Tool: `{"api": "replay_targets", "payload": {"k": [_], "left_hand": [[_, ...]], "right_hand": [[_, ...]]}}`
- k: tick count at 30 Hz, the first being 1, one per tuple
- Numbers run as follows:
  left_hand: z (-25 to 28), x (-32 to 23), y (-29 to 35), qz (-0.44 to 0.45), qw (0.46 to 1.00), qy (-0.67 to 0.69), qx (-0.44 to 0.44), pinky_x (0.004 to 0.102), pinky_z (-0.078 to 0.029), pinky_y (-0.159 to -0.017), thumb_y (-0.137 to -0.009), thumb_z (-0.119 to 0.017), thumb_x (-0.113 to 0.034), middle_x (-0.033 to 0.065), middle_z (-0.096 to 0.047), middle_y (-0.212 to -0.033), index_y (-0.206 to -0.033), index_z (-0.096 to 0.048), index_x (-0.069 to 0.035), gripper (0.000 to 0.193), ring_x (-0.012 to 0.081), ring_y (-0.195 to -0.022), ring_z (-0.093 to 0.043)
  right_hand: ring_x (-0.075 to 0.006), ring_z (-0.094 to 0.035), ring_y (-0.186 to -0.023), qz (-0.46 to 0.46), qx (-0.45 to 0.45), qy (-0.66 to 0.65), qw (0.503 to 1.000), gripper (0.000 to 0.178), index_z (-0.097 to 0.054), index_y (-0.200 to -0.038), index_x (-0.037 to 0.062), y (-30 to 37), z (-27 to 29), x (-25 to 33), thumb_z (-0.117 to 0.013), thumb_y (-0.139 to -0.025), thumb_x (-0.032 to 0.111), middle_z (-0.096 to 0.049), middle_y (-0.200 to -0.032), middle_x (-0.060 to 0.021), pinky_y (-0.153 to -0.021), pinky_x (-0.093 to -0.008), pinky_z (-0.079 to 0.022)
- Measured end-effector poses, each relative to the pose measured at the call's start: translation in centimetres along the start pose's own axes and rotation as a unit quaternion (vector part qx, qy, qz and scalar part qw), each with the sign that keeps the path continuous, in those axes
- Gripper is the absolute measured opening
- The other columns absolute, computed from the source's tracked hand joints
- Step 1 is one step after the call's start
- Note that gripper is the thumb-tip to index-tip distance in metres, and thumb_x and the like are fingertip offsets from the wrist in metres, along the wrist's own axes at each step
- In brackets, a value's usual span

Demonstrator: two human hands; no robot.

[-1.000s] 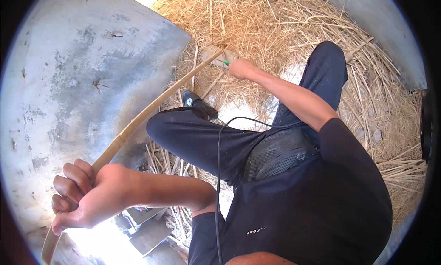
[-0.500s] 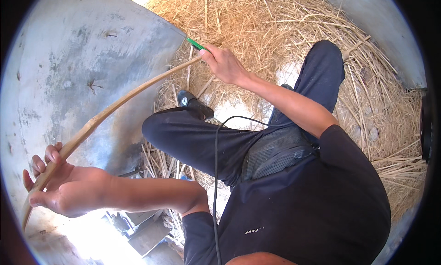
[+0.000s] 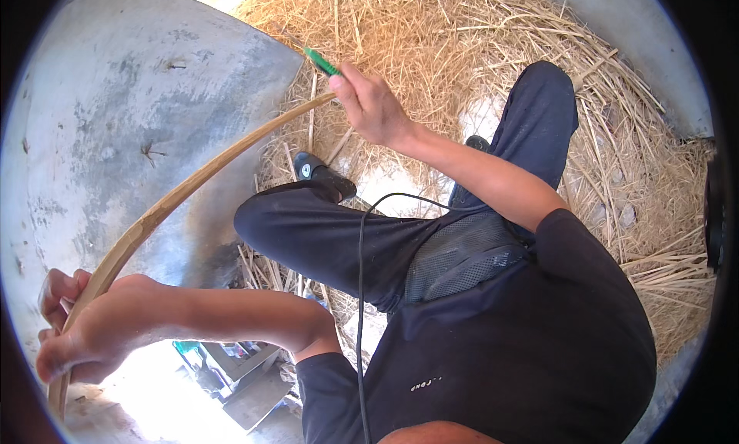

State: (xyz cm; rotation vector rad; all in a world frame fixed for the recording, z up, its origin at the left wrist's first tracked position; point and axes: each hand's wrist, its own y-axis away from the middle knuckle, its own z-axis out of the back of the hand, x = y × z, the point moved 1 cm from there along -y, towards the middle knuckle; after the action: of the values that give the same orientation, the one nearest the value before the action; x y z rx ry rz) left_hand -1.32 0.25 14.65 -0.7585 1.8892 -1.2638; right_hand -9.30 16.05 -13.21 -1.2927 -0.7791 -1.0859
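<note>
A long pale wooden stick [image 3: 146, 222], bowed in this view, runs from the lower left up to the middle. My left hand [image 3: 104, 321] is closed round its near end, with the fingers bent over it. My right hand [image 3: 373, 109] grips a green-handled knife [image 3: 322, 61], whose thin blade points up and to the left over the straw. At the far end, the stick reaches the thumb side of my right hand; whether my fingers hold it there too cannot be made out.
Loose straw [image 3: 416, 51] covers the floor ahead and to the right. A grey wall [image 3: 100, 136] stands on the left, close to the stick. A black cable [image 3: 362, 290] hangs over my lap. Grey metal pieces [image 3: 250, 382] lie in bright light at lower left.
My left hand has turned on the stick, its fingers curling further round. That end of the stick has shifted slightly. My right hand has tilted the knife a little higher.
</note>
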Motion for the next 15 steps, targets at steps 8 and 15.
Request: {"api": "replay_targets", "payload": {"k": [8, 15], "left_hand": [[-0.1, 0.6, 0.0, 0.005, 0.999, 0.044, -0.031, 0.0198, -0.036, -0.038, -0.096, -0.026, -0.042, -0.0008, -0.031, -0.048, -0.079, -0.03, -0.007, 0.038, 0.0068, -0.039, -0.035], [-0.2, -0.4, 0.6, 0.02, 0.996, 0.072, -0.048, 0.0182, -0.029, -0.036, -0.095, -0.027, -0.045, -0.0019, -0.029, -0.049, -0.078, -0.032, -0.007, 0.042, 0.0056, -0.039, -0.031]], "right_hand": [[-0.021, -0.046, -0.041, -0.091, 0.148, 0.151, 0.973, 0.038, -0.05, -0.081, -0.0008, -0.2, -2.0, -1.2, -0.031, -0.097, 0.028, -0.049, -0.055, -0.01, -0.039, -0.0358, -0.039], [-0.0164, -0.046, -0.042, -0.075, 0.229, 0.317, 0.917, 0.039, -0.053, -0.102, -0.0048, 2.0, -1.6, -4.2, -0.032, -0.096, 0.028, -0.047, -0.055, -0.0092, -0.036, -0.0315, -0.04]]}}
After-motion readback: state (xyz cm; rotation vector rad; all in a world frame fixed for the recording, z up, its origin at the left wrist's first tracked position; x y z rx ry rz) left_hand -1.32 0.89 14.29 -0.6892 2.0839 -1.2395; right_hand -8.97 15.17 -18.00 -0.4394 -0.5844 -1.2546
